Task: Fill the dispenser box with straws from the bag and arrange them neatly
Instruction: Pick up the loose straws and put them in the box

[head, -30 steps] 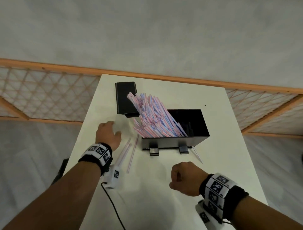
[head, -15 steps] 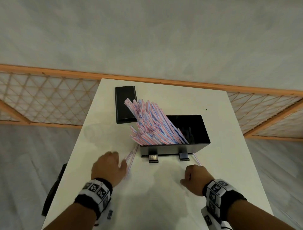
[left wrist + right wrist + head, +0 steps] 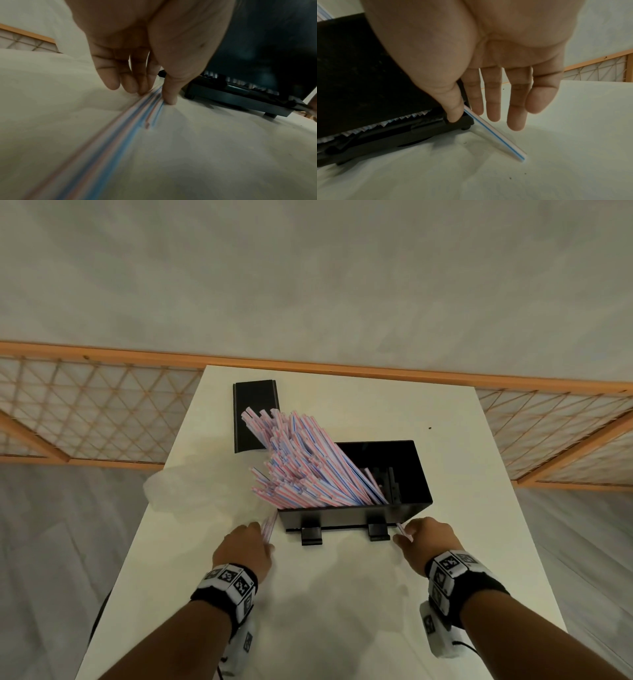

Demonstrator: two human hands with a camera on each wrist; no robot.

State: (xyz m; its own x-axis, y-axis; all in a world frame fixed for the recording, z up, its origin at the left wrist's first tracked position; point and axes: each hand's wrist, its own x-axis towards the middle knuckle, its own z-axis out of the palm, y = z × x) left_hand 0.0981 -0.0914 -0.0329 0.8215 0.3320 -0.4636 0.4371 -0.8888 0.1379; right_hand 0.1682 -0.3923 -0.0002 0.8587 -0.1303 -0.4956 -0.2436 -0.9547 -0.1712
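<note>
White table (image 3: 342, 611), both hands low, pinching loose straws beside dispenser box (image 3: 352, 513)

No words, brands or numbers can be read anywhere. The only signs are black-and-white square code markers on the wristbands (image 3: 228, 579), low in the head view, and they carry no legible text.

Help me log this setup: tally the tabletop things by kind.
Box: 1
Lid: 1
Bag: 1
Straw heap: 1
Single straw, right hand: 1
Loose straws under left fingers: blurred, uncounted
Total: 5, plus those
</note>
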